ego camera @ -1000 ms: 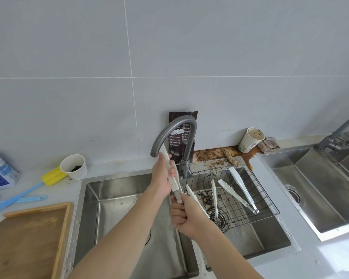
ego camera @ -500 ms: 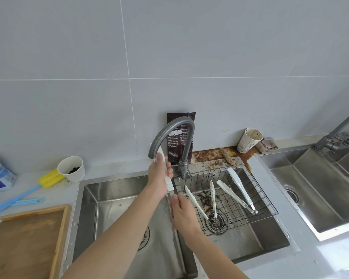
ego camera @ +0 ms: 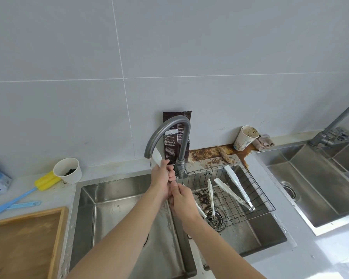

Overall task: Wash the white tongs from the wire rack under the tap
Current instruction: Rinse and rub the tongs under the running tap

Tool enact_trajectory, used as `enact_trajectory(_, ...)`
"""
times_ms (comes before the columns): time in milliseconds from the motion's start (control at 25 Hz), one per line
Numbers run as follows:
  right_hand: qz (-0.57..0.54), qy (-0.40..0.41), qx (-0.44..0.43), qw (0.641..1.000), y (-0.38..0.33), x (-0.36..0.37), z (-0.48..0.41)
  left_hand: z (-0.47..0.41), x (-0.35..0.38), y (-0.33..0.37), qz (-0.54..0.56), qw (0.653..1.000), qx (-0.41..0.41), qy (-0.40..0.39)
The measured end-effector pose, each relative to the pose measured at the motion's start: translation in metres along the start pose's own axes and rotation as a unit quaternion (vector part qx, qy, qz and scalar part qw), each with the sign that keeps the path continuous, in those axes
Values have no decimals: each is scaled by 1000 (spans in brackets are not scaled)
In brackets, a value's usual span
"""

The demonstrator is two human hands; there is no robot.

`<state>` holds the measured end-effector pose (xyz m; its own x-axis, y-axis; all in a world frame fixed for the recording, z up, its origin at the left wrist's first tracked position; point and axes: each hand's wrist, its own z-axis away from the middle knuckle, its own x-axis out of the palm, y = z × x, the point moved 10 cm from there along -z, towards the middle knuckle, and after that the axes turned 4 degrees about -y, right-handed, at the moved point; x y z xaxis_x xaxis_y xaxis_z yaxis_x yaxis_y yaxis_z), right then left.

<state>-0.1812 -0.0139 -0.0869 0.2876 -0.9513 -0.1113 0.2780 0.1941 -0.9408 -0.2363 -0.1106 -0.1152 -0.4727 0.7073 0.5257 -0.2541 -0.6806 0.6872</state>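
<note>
Grey wall tiles are seen behind the sink (ego camera: pixel 109 208). By the left hand (ego camera: pixel 161 179) the white tongs (ego camera: pixel 156 158) are gripped, tip just under the tap (ego camera: pixel 169 123) above it. The right hand (ego camera: pixel 182 198) has been slid up against it, fingers curled, hold hidden; rubbing is judged underway, wire rack (ego camera: pixel 260 195) at its right.

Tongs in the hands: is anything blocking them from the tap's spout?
Nothing visible does. The left hand grips the tongs with their upper end right beneath the spout of the tap, over the left basin of the sink.
</note>
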Motion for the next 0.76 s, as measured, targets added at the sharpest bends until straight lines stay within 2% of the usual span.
enact_trajectory(120,60,-19,-37,997,-6,2,9,-5,-9,25,52,998,-5,23)
enact_trajectory(240,70,-23,-47,996,-7,4,18,-10,-16,45,118,992,2,36)
enact_trajectory(440,52,7,-35,998,-26,1,6,4,5,20,49,999,0,0)
enact_trajectory(520,64,-8,-42,997,-22,5,12,4,0,24,65,998,-7,6)
enact_trajectory(640,59,-34,-50,996,-13,7,26,-7,-15,40,161,986,-20,25)
enact_trajectory(760,42,-10,-37,998,-18,1,17,-3,-7,34,115,993,2,15)
